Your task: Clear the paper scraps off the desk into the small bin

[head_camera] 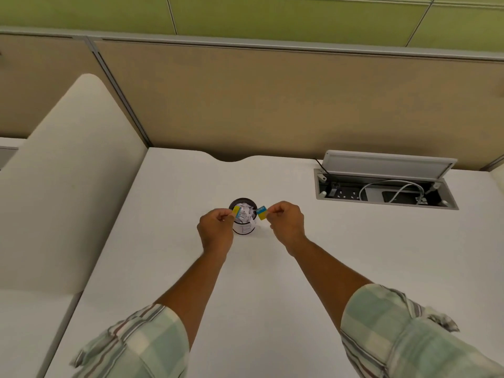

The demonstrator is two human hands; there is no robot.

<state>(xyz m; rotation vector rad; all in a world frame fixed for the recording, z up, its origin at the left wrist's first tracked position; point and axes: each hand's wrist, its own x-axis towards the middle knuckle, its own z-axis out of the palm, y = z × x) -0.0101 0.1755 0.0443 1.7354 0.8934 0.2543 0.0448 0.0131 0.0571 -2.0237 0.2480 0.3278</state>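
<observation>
A small round bin with a dark mesh rim stands in the middle of the white desk, filled with crumpled white paper. My left hand pinches a small yellow and blue paper scrap over the bin's left rim. My right hand pinches a second yellow and blue scrap just beside the bin's right rim. Both hands hover on either side of the bin, fingers closed on their scraps.
An open cable box with sockets, a white cable and a raised lid is set into the desk at the back right. A beige divider panel runs along the back. A rounded cream side screen borders the desk on the left.
</observation>
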